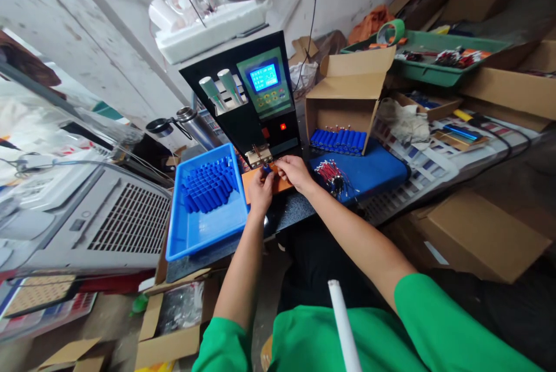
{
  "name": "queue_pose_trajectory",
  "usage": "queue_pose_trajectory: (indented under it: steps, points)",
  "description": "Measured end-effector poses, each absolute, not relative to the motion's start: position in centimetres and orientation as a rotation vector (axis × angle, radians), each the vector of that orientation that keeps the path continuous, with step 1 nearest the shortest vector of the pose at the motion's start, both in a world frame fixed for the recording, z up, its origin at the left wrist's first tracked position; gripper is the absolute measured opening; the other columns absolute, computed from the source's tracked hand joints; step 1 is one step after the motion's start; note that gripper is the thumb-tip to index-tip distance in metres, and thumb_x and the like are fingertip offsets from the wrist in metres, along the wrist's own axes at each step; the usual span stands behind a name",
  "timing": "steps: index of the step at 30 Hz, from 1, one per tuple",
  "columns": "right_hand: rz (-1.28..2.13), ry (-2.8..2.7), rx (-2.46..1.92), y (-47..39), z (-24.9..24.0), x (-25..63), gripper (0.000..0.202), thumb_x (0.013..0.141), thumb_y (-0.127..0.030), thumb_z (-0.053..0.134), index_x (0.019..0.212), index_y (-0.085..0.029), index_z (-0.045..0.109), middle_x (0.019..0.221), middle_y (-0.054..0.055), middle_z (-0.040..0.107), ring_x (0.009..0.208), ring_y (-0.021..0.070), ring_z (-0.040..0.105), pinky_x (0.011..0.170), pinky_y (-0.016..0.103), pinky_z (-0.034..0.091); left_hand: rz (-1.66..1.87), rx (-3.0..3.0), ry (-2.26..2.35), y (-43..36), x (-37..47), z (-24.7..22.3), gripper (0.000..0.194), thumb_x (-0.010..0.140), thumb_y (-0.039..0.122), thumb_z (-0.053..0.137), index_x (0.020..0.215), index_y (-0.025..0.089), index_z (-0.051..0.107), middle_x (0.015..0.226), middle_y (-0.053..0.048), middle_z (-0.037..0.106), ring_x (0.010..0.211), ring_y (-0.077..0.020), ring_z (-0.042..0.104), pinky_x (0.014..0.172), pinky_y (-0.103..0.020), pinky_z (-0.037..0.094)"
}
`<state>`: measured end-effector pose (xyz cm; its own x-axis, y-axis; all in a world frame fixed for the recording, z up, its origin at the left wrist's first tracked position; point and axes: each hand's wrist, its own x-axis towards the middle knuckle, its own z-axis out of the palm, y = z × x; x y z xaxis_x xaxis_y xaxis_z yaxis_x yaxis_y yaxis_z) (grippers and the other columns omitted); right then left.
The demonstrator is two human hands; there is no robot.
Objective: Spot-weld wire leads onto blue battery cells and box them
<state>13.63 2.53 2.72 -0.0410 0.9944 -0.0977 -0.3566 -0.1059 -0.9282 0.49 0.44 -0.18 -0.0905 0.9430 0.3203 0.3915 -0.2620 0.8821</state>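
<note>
Both hands meet at the electrodes of a black spot welder (pixel 260 155) with a lit blue screen. My left hand (pixel 260 191) is closed around a blue-wrapped battery cell (pixel 267 169), mostly hidden by the fingers, just under the electrode tips. Fingers of my right hand (pixel 295 172) are pinched together beside the cell; what they hold is too small to make out. An orange block (pixel 283 185) lies beneath the hands. To the left, a blue tray (pixel 208 234) holds rows of blue battery cells (pixel 208 183). Right of the hands lies a bunch of red and black wire leads (pixel 332 175).
An open cardboard box (pixel 351 79) with a row of blue cells stands on a blue mat (pixel 382 170) at right. Behind the tray is a steel flask (pixel 197 127). A green tray (pixel 456 73) sits farther back. A white stick (pixel 345 325) rises at the bottom.
</note>
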Motion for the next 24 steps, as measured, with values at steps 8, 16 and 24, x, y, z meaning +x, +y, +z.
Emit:
queue_pose_trajectory:
  steps: [8,16,24]
  points:
    - [1.357,-1.037,-1.027,3.5,2.1,12.4,0.015,0.079,-0.027,0.061,0.068,-0.018,0.059,0.058,-0.004,0.056,0.05,0.0085,0.05,0.046,0.018,0.038,1.337,1.658,1.479,0.2,0.5,-0.5,0.027,0.091,0.035,0.06,0.108,0.017,0.069,0.095,-0.006,0.074,0.082,-0.0179,0.067,0.08,-0.03,0.053]
    - [1.134,-1.24,-1.127,3.7,1.1,12.5,0.018,0.079,-0.035,0.061,0.071,-0.019,0.062,0.065,-0.001,0.063,0.063,0.0139,0.059,0.056,0.022,0.044,1.323,1.668,1.546,-0.1,0.6,-0.3,0.028,0.091,0.034,0.06,0.111,0.017,0.069,0.089,-0.005,0.073,0.074,-0.0156,0.064,0.072,-0.027,0.051]
    - [1.123,-1.23,-1.176,3.3,1.8,12.2,0.017,0.08,-0.03,0.06,0.067,-0.019,0.06,0.064,-0.001,0.062,0.063,0.0135,0.058,0.056,0.021,0.043,1.329,1.657,1.572,-0.2,0.6,-0.3,0.027,0.091,0.038,0.061,0.107,0.018,0.07,0.083,-0.003,0.071,0.071,-0.0157,0.063,0.069,-0.026,0.049]
